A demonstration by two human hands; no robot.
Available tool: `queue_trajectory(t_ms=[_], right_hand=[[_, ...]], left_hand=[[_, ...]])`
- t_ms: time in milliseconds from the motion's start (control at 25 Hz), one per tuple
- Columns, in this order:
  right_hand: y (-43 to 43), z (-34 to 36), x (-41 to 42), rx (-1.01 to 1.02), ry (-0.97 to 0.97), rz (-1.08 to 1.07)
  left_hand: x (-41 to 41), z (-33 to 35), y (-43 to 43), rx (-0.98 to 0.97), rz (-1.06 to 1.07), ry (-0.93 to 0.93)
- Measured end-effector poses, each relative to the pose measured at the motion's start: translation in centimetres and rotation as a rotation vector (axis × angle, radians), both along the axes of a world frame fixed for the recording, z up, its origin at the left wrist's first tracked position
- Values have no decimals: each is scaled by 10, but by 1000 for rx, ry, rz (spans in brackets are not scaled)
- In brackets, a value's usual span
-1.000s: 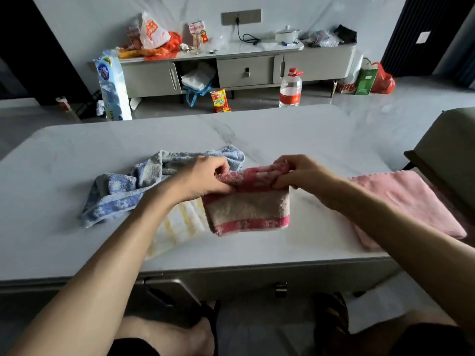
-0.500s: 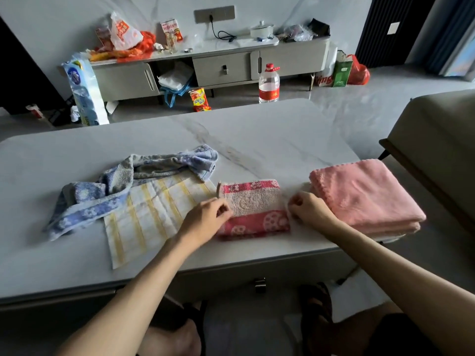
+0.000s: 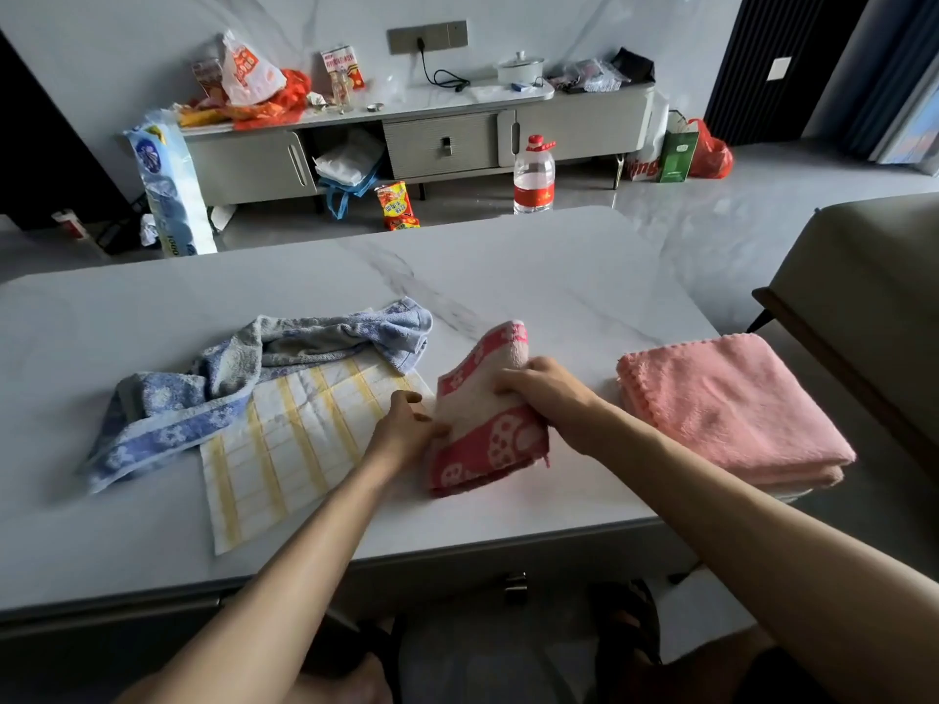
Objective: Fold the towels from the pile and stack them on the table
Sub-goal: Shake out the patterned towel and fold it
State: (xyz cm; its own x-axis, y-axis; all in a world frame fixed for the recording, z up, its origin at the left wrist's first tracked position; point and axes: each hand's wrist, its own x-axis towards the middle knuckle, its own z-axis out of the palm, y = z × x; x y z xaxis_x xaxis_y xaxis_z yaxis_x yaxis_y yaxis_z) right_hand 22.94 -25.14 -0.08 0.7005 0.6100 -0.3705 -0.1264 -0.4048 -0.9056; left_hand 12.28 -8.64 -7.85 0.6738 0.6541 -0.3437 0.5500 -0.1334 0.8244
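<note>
A folded red and cream towel [image 3: 482,424] is tilted up off the white marble table [image 3: 508,276] near its front edge. My right hand [image 3: 538,393] grips its right side, fingers curled over the cloth. My left hand [image 3: 406,424] pinches its left edge. A stack of folded pink towels [image 3: 726,403] lies to the right, close to the table's corner. To the left, a crumpled blue patterned towel [image 3: 244,383] lies partly over a flat white cloth with yellow stripes [image 3: 294,439].
A beige chair [image 3: 874,307] stands at the table's right. Beyond the table, on the floor, are a water bottle [image 3: 533,177], a snack bag [image 3: 397,205] and a tissue pack [image 3: 170,188]. A cluttered low cabinet [image 3: 416,139] lines the far wall.
The red towel lay flat and folded on the table half a second ago. Now both hands have lifted it, with its far end raised and tilted to the right.
</note>
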Motion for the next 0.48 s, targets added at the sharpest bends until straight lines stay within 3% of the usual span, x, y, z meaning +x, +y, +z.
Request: queue_trajectory(t_ms=[120,200,280,480], right_hand=[[-1,47,-2,87,-30,24],[-8,70,6,104,-33,-4],[-21,80,21,99,-19,-72],[-70,42,68,-140,-184,-148]], left_hand=[[-5,34,-19,-630,93,-290],[-5,53,-35,-828,-15,-396],[1,66,-47,-838,-52,-460],[49,61,-74,-410,75,-423]])
